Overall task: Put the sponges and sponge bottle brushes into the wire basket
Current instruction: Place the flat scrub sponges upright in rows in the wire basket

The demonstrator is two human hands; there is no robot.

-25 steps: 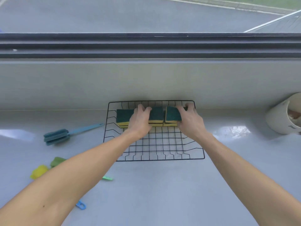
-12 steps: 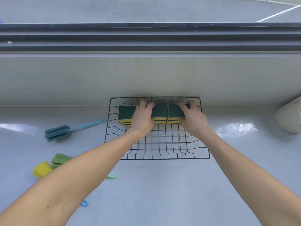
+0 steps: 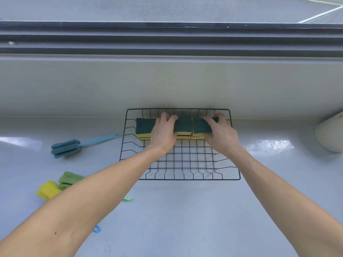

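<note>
A black wire basket stands against the back wall. Along its far side lie green-and-yellow sponges in a row, stacked: a left sponge stack and a right sponge. My left hand lies over the left stack with fingers curled on its far edge. My right hand grips the right sponge, thumb under its near edge. Outside the basket on the left lie a blue sponge bottle brush, a green brush and a yellow brush, both partly hidden by my left forearm.
A cream container sits at the far right edge of the counter. The wall and window ledge rise right behind the basket. A small blue handle loop and a green handle tip show beside my left forearm.
The right sponge was tilted up a second ago and now lies flatter in line with the others. Both hands stayed on the sponges; the camera view shifted slightly.
</note>
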